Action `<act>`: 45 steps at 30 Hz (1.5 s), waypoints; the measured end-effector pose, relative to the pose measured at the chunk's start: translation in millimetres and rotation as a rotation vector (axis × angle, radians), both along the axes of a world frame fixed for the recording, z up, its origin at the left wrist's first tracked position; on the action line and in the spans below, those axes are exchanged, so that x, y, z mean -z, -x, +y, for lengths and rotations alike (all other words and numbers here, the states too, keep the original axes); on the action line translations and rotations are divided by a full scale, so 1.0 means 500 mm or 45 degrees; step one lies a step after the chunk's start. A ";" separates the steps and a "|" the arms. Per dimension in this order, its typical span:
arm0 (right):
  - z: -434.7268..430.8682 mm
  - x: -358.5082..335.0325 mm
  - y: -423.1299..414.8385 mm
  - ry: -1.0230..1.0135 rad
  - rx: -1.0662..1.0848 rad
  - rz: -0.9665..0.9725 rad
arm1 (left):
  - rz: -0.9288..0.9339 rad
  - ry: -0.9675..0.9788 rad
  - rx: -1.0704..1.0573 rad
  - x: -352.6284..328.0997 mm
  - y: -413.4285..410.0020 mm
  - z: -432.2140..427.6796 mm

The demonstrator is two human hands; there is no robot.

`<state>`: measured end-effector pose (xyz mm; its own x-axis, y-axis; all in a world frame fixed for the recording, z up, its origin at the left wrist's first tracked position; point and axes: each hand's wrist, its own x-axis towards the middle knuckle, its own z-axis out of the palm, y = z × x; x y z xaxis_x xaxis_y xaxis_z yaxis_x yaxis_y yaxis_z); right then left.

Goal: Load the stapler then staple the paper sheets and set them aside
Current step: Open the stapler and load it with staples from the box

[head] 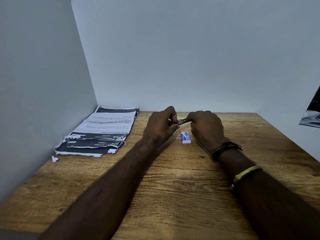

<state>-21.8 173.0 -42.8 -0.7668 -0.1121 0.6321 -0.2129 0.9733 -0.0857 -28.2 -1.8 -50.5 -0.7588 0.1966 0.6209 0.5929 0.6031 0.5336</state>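
A small dark metal stapler [181, 121] is held above the wooden table [173, 187], between both hands. My left hand [159, 127] grips its left end and my right hand [206, 126] grips its right end. Most of the stapler is hidden by the fingers, so I cannot tell whether it is opened. A small white and blue staple box [185, 137] lies on the table just below the hands. A stack of printed paper sheets [102, 130] with torn near edges lies at the table's far left, against the wall.
A torn paper scrap [55, 159] lies near the stack's front corner. White walls close the table on the left and at the back. A dark object [311, 115] juts in at the right edge. My right wrist wears a black band and a gold bangle.
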 end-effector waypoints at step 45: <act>-0.021 -0.004 -0.015 0.187 -0.011 -0.085 | 0.056 0.100 0.031 0.000 0.005 0.004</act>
<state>-14.4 162.4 -40.7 -0.8069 -0.0289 0.5899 -0.2104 0.9473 -0.2414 -30.5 0.4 -50.3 -0.7254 0.2642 0.6356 0.6299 0.6271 0.4582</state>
